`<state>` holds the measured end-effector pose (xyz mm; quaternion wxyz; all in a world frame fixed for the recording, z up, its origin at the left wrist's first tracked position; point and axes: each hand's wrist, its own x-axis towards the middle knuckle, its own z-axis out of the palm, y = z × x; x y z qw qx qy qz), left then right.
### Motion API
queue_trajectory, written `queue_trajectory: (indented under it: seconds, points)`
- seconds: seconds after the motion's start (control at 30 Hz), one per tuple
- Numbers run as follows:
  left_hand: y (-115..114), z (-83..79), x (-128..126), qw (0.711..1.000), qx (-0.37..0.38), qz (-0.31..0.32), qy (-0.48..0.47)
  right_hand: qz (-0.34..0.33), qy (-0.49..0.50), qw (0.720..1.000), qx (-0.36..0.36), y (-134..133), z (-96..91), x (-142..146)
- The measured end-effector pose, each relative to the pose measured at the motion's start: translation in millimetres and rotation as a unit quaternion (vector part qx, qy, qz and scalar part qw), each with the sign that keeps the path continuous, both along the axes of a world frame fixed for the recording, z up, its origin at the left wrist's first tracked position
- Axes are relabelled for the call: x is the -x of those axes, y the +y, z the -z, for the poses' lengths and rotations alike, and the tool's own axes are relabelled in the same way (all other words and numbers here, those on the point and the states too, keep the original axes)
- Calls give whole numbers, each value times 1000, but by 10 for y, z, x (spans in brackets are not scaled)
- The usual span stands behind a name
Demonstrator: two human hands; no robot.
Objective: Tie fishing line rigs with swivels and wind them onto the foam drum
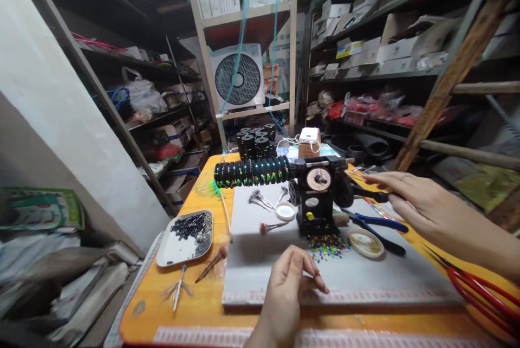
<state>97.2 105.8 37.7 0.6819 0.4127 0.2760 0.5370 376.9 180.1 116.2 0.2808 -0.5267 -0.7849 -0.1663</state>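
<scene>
A black hand-cranked winding machine [320,212] with a round dial stands on a pale board [252,277]. Its shaft carries a long row of black rings [252,172] with small green, red and blue bits along them. At the machine's right side my right hand [414,196] has its fingers around the end of the crank handle [371,193]. My left hand [290,275] hovers over the front of the board, fingers curled and thumb pressed against them; what they hold, if anything, is hidden. Many tiny coloured beads [329,247] lie heaped below the machine.
A white tray [162,256] of small black parts sits left. Brushes [211,264], a white dish [379,253], blue-handled pliers [379,222] and red-handled scissors [483,288] lie around. Behind are stacked black spools [255,142], a box fan [238,77] and loaded shelves.
</scene>
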Motion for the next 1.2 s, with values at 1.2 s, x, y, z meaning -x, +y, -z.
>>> queue_trajectory:
  seconds: [1.2]
  points:
    - [-131,-7,165,992,93,78,-45,83,122,962,228,336,-310,434]
